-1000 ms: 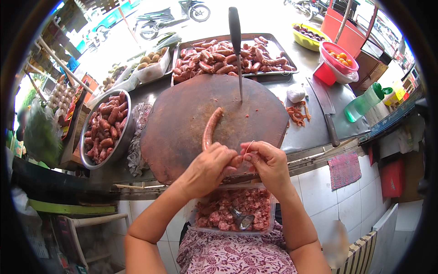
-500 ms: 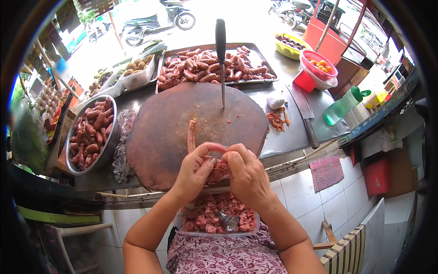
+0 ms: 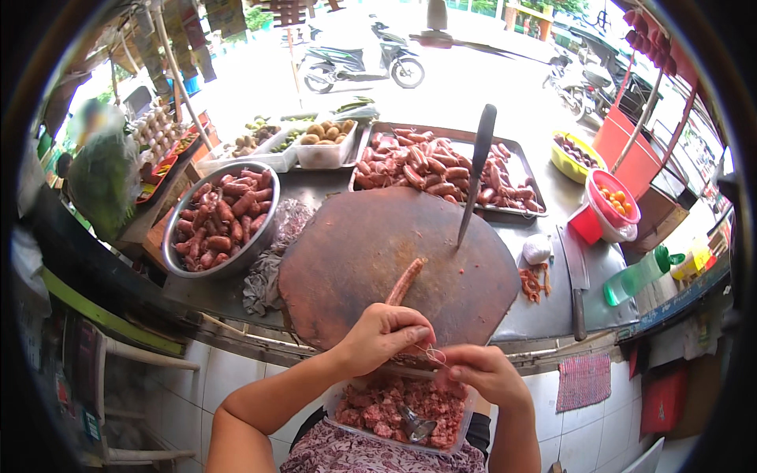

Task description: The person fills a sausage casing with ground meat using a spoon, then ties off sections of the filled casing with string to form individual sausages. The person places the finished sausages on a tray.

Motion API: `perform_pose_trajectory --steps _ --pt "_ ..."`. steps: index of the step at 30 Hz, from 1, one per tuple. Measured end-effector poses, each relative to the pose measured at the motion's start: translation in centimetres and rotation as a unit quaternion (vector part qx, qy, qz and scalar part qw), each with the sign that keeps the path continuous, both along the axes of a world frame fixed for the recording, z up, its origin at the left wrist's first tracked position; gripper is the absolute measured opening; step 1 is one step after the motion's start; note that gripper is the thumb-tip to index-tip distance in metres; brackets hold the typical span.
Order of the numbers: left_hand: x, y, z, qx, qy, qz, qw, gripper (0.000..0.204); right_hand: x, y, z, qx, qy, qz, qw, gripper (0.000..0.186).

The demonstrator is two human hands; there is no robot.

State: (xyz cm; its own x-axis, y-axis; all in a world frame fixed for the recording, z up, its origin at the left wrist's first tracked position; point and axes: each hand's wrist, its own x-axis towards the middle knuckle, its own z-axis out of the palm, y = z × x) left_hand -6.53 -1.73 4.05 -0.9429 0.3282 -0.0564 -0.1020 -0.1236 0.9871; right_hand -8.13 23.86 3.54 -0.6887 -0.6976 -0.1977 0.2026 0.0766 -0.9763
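My left hand [image 3: 385,335] is closed around the near end of a raw sausage [image 3: 404,282], whose far part lies on a round wooden chopping board [image 3: 347,260]. A thin loop of pale string [image 3: 432,355] crosses the gap between my hands. My right hand [image 3: 493,374] pinches that string, and some limp pink casing hangs by its fingertips. Below the hands, a clear plastic tub [image 3: 465,437] on my lap holds chopped raw meat [image 3: 371,406] with a shiny metal funnel or spoon [image 3: 418,428] in it. A dark-handled knife [image 3: 475,177] stands point-down in the board.
Sausages fill a metal bowl [image 3: 272,225] at left and a tray [image 3: 536,206] behind the board. To the right lie a string ball [image 3: 537,249], reddish scraps [image 3: 535,284], a cleaver [image 3: 578,272] and a green bottle [image 3: 643,276]. Tubs of produce [image 3: 323,154] stand behind.
My hands have drawn apart, and string now shows stretched in a loop between them. The whole view has shifted, so the table sits lower and further right in it.
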Motion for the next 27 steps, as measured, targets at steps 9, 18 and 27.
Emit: perform_pose_trajectory --steps 9,18,27 --pt "2.2 -0.1 -0.3 0.185 0.034 0.054 0.981 0.025 -1.4 -3.0 -0.8 -0.474 -0.085 -0.276 0.832 0.011" --pt "3.2 -0.8 0.7 -0.111 0.101 -0.026 0.988 0.03 -4.6 -2.3 1.4 -0.447 -0.144 -0.376 0.799 0.011" --pt "0.3 -1.9 1.4 -0.204 0.149 -0.052 0.966 0.037 -5.6 -0.5 -0.8 -0.422 -0.085 -0.324 0.843 0.014"
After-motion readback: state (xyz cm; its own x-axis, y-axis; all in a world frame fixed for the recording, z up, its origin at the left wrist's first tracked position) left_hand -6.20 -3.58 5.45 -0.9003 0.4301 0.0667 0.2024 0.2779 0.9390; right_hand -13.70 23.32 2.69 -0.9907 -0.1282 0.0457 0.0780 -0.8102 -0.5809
